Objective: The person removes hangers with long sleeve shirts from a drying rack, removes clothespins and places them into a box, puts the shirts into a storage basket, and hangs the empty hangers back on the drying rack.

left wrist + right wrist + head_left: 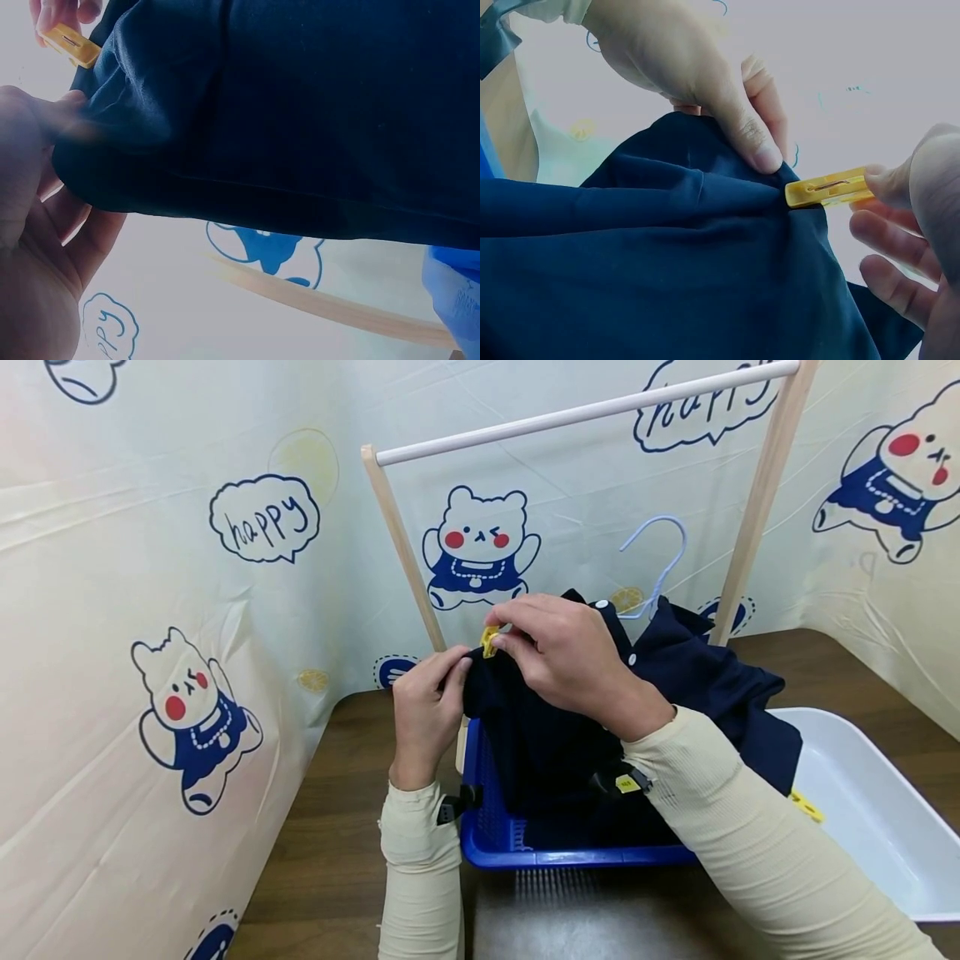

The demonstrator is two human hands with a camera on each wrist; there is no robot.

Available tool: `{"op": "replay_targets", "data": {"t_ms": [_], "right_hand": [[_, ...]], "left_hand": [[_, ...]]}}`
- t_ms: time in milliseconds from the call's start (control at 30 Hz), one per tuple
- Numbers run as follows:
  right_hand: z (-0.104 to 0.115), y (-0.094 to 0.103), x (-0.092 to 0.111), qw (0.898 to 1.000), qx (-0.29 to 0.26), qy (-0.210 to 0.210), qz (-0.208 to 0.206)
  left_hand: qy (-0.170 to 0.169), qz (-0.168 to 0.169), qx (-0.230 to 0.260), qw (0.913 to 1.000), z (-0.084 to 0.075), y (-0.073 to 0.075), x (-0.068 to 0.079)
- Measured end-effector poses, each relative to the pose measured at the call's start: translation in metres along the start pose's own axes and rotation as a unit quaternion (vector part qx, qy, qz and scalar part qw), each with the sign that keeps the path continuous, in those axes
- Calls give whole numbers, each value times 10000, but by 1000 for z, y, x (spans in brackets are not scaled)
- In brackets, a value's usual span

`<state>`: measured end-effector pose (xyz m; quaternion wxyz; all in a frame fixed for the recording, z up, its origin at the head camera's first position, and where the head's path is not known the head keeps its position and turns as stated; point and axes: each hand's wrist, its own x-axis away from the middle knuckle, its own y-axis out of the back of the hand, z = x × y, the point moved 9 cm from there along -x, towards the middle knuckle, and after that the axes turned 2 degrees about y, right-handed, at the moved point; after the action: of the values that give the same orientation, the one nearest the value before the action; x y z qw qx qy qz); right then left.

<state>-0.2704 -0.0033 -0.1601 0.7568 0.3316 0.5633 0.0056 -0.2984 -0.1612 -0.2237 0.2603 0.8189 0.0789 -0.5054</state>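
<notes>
clothespin [823, 190] in right hand's [573, 647] pinch; shirt [536, 747] in left hand's [427, 702]; hanger [684, 537], head view only

The head view looks forward and down from farther back; each wrist view faces the shirt [667, 277] from close by, and both wrist views share the yellow clip [826, 189] at its edge.

matt cloth shirt [540, 743], smooth plastic clothespin [826, 190], glossy plastic basin [870, 802], wooden post [757, 510], wood-grain tabletop [330, 827]
</notes>
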Motion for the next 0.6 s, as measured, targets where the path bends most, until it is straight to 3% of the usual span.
{"op": "replay_targets", "data": {"t_ms": [600], "right_hand": [[-1, 4, 1, 9995, -169, -210, -173]], "left_hand": [[35, 12, -27, 10000, 0, 1, 0]]}}
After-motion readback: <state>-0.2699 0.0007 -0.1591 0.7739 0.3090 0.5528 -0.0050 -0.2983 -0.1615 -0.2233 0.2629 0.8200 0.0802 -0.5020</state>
